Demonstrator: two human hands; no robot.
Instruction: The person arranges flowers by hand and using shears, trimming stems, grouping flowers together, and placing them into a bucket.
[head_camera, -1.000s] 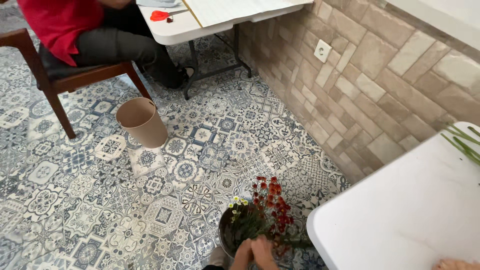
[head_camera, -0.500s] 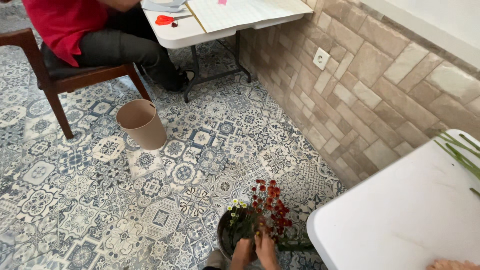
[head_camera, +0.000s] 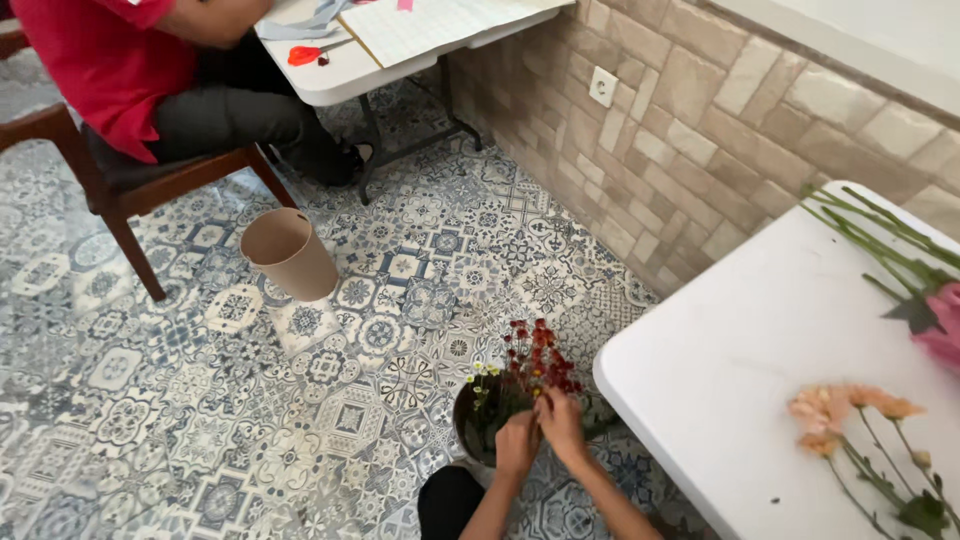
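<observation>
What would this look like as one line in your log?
left hand: in flowers | right hand: on red flowers | dark bucket: on floor | peach flowers: on white table

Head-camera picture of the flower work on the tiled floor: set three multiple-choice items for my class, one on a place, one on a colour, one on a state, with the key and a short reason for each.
1. Where does the dark bucket of flowers stand?
A. on the white table
B. on the tiled floor beside the white table
C. on the wooden chair

2. What colour are the berry-like stems in the bucket?
A. red
B. blue
C. white

3. How do the person's hands stand?
A. both flat on the table
B. one holding the beige bin
C. both together at the stems over the bucket

Key:
1 B: the bucket sits on the patterned tiles, next to the white table.
2 A: the cluster is dark red, with small yellow buds beside it.
3 C: the left hand and the right hand meet at the stems; the beige bin stands apart, untouched.
</observation>
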